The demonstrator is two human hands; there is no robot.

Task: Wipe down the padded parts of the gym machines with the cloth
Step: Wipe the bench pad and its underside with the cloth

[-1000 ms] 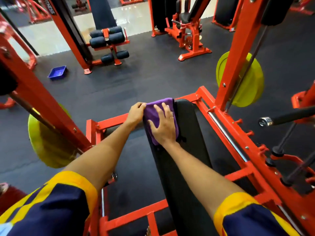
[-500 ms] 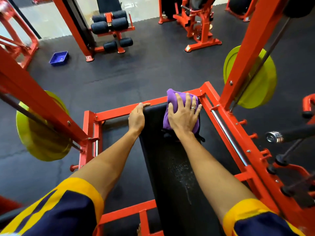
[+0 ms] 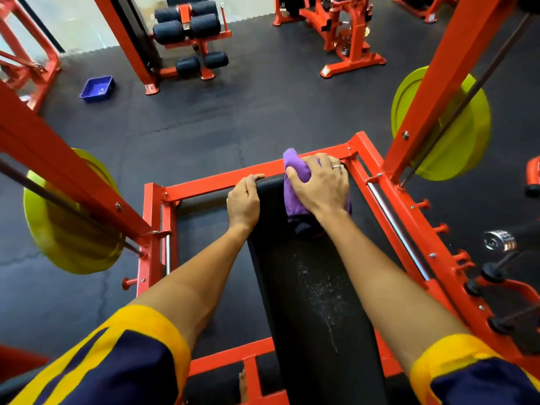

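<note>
my right hand [image 3: 320,185] is clamped over a bunched purple cloth [image 3: 293,163], fingers curled down around it and the palm bearing it onto the far end of a long black padded bench [image 3: 315,302]. a silver ring [image 3: 336,166] shows on one finger. cloth sticks out beyond the fingertips and under the wrist, so the cloth sits at the top right corner of the pad, just short of the frame bar.

my left hand [image 3: 244,200] is beside it, apart from the cloth, holding the pad's left edge near the far corner, fingers bent over the rim and the fingertips reaching the top end.

lower on the pad, between my forearms, i see a scatter of wet droplets [image 3: 324,287]. both arms end in navy sleeves with yellow bands [image 3: 152,331].

the pad lies inside an orange steel frame [image 3: 216,181]. a yellow weight plate [image 3: 67,238] hangs on the left upright, and another yellow plate [image 3: 455,135] on the right. a chrome bar end [image 3: 498,241] pokes in at the right.

farther off, on the dark rubber floor [image 3: 233,112], there is a small blue plastic tray [image 3: 97,88] and an orange machine with black roller pads [image 3: 181,27].
</note>
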